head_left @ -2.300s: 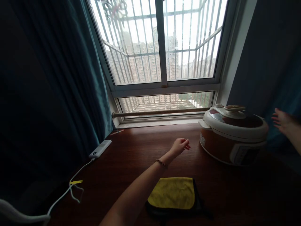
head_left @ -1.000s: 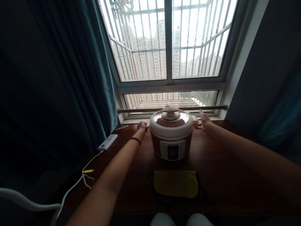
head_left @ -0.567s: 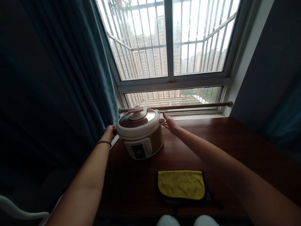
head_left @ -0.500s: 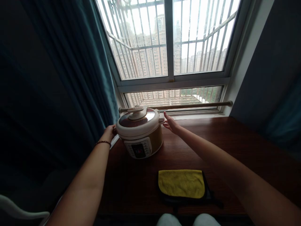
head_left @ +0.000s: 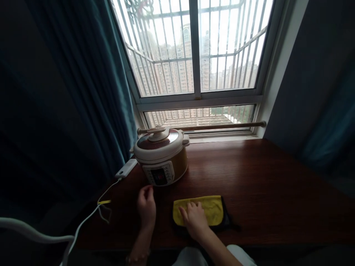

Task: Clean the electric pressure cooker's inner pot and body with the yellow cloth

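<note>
A white and brown electric pressure cooker (head_left: 180, 162) stands upright on the dark wooden table, its lid on and its control panel towards me. My left hand (head_left: 146, 207) is just in front of the cooker's base, apart from its handles, with the fingers curled together and no object visible in them. Lower and to the right, a folded yellow cloth (head_left: 213, 210) with a dark edge lies flat on the table. My right hand (head_left: 195, 218) rests on top of this cloth, fingers apart and thumb out to the side.
A white power strip (head_left: 126, 168) lies left of the cooker, its white cable (head_left: 85, 218) running down the left side with a yellow tie (head_left: 104, 202). Blue curtains (head_left: 111, 92) hang at the left. Behind the table is a barred window with a horizontal rail (head_left: 222, 126).
Both hands have left the cooker's side handles and come back towards me. My right hand has come down onto the yellow cloth. The power strip and its cable now show at the left.
</note>
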Motion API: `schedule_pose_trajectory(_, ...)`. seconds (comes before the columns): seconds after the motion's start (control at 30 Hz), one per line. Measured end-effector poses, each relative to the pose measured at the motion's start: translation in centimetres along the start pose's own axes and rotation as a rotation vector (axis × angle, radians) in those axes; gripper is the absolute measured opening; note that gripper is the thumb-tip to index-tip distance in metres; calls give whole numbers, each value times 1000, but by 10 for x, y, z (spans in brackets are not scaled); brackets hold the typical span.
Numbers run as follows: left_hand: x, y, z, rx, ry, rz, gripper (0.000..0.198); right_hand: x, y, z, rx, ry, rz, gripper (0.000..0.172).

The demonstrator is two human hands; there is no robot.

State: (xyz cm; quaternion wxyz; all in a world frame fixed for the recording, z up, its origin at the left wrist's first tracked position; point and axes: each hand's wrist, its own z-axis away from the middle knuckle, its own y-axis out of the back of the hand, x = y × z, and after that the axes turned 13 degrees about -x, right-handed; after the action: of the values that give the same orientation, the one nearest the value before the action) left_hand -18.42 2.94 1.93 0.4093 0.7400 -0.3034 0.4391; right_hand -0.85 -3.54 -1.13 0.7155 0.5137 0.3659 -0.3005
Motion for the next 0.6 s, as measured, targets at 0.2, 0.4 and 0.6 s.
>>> schedule_pose_trajectory(0.2,-44,-33,104,-493,-177,-711,49,10,23,-24,26,130,-924,67)
schedule_pose_trajectory(0.4,-78,-13,66,-690,-285,-911,59,26,30,-18,139,16,-941,68)
schedule_pose_trajectory(0.6,-89,16,19,-777,-309,-818,56,17,29,-17,126,14,-945,70)
